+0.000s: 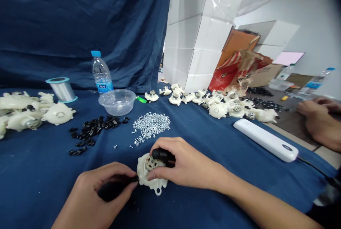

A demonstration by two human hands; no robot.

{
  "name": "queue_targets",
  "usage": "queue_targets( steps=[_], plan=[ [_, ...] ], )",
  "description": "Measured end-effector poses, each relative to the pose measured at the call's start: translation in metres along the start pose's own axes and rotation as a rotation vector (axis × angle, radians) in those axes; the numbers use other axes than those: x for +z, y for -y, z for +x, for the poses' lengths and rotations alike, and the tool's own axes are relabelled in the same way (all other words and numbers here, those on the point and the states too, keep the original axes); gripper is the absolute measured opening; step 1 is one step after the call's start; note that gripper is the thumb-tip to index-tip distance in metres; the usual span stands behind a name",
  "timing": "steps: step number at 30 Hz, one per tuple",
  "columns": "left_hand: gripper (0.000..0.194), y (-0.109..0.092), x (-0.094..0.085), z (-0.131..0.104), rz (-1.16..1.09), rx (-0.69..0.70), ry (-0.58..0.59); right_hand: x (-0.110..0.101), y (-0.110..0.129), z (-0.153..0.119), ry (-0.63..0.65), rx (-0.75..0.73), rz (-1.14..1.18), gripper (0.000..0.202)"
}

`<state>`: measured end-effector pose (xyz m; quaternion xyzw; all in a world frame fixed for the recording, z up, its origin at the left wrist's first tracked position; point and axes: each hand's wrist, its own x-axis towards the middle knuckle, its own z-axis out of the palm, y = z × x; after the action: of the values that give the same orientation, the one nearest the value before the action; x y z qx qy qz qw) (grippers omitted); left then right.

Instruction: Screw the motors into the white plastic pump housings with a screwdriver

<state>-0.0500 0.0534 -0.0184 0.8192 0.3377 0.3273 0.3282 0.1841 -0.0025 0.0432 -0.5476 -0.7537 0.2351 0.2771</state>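
Note:
A cream plastic housing (142, 170) with a round metal motor (151, 163) set in it lies on the blue cloth in front of me. My right hand (183, 165) is closed over its right side, thumb on the housing. Under the curled fingers is a black cylindrical piece (161, 154); whether it belongs to the housing I cannot tell. My left hand (103, 190) pinches a small black plastic part (135, 178) between thumb and forefinger, right at the housing's left edge. Just beyond lie a heap of silver screws (151, 125) and a pile of small black parts (93, 127).
More cream housings lie at the left (58, 113) and far right (218, 110). A clear tub (117, 104), water bottle (102, 74), wire spool (62, 90) and green object (141, 99) stand behind. A white corded device (263, 139) and another person's hands (317, 115) are at right.

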Motion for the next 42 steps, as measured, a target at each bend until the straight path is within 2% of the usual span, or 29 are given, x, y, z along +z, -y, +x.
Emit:
queue_targets(
  steps=[4, 7, 12, 16, 20, 23, 27, 34, 37, 42],
  plan=[
    [0.012, -0.003, 0.003, 0.002, -0.076, -0.107, 0.018, -0.002, 0.001, 0.000, 0.001, 0.022, 0.010, 0.027],
    [0.010, -0.003, 0.008, 0.001, -0.128, -0.127, 0.030, -0.011, 0.002, 0.003, 0.051, 0.023, 0.026, 0.022],
    [0.006, -0.001, 0.017, 0.001, -0.199, -0.130, -0.062, -0.022, 0.003, 0.041, 0.035, -0.004, -0.053, 0.015],
    [0.007, 0.002, 0.019, 0.002, -0.207, -0.117, -0.073, -0.008, 0.004, 0.083, 0.152, -0.066, -0.205, 0.011],
    [0.006, 0.003, 0.019, 0.003, -0.283, -0.121, -0.073, 0.013, 0.002, 0.102, 0.237, -0.070, -0.388, 0.025],
    [0.004, -0.001, 0.019, 0.003, -0.373, -0.172, -0.084, 0.020, -0.001, 0.103, 0.282, -0.066, -0.450, 0.023],
    [0.005, -0.004, 0.020, 0.004, -0.457, -0.241, -0.138, 0.014, 0.001, 0.101, 0.274, -0.088, -0.418, 0.020],
    [0.006, 0.000, 0.017, 0.011, -0.486, -0.238, -0.129, -0.006, 0.030, 0.080, 0.158, -0.129, -0.199, 0.017],
    [0.006, -0.006, 0.013, 0.012, -0.528, -0.328, -0.083, -0.004, 0.037, 0.066, 0.162, -0.172, -0.123, 0.008],
    [0.004, -0.017, 0.007, 0.014, -0.627, -0.488, 0.011, 0.000, 0.034, 0.056, 0.235, -0.203, 0.072, 0.030]
  ],
)
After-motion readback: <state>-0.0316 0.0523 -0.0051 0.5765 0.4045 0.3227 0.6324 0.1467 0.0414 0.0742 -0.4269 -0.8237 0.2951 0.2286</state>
